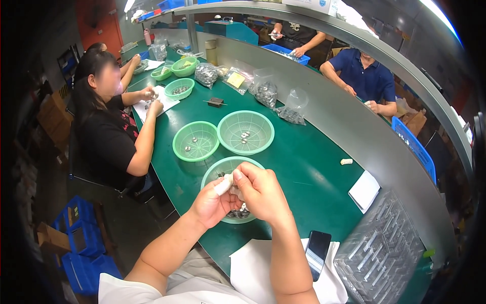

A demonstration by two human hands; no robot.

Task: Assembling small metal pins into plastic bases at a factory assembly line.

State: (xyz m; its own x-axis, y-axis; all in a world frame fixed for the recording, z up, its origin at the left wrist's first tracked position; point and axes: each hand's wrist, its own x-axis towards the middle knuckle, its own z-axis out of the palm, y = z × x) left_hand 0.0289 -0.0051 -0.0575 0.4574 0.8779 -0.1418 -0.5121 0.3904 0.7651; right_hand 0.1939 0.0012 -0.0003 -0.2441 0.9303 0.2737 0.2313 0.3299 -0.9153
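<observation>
White-capped at one digit, holding left hand (215, 202) over near bowl (211, 176), bending its fingers up toward right hand (258, 192). Bringing right thumb and index in against the left fingertips, curling the other right fingers under. Seeing the grip on both hands drawn in tip to tip, but hiding the contact spot; failing to tell from this angle if pinching anything there. Finding small metal parts (237, 215) down inside near bowl, right under the hands, showing only partly past the fingers. Seeing two more green bowls just beyond: left bowl (205, 146) right beside right bowl (259, 127), a couple of silver discs (188, 148) in the first, a small cluster in the second. Seeing dark block (216, 102) with a thin rod farther up the green table (298, 147), plus clear bags (266, 95) of metal parts along the metal divider (329, 101). Spotting phone (319, 248) on white cloth or paper (253, 258) near right forearm, clear plastic trays (379, 253) to the right of it. Also seeing white pad (364, 192) near the trays, small whitish piece (346, 161) beyond the pad. Noting co-worker in black (104, 131) at left, using both hands over white sheet (169, 101); noting co-worker in blue (359, 76) across the divider, near blue crate (415, 147).
</observation>
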